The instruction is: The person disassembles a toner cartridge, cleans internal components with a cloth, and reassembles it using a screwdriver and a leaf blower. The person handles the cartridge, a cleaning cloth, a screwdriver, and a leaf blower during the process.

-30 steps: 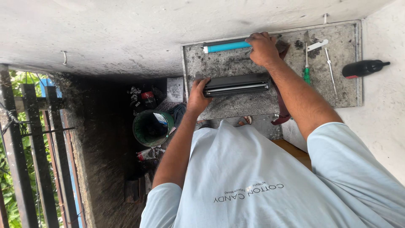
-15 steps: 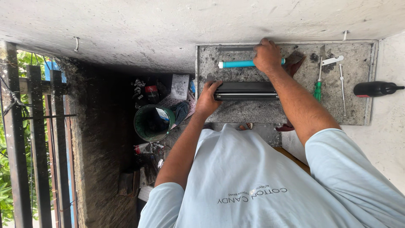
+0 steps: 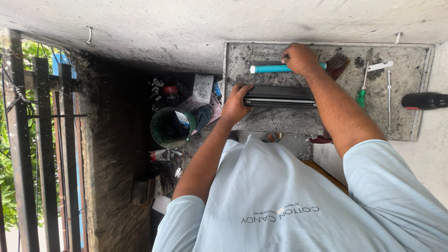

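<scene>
Head view: one black cartridge (image 3: 279, 96) and one blue roller (image 3: 273, 68) are seen on the stained tray (image 3: 420, 126). The cartridge's end is clasped by the left hand (image 3: 235, 103); the roller is gripped by the curled right hand (image 3: 299, 58). One green screwdriver (image 3: 361, 92) lies nearby.

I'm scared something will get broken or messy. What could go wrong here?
1. The teal roller is round. If the right hand lets go, it might roll across the grey slab.
2. The left hand grips the long black cartridge only at one end, so it could swing or slip.
3. The slab looks dusty with dark powder, which might smear onto hands and the pale shirt.
</scene>
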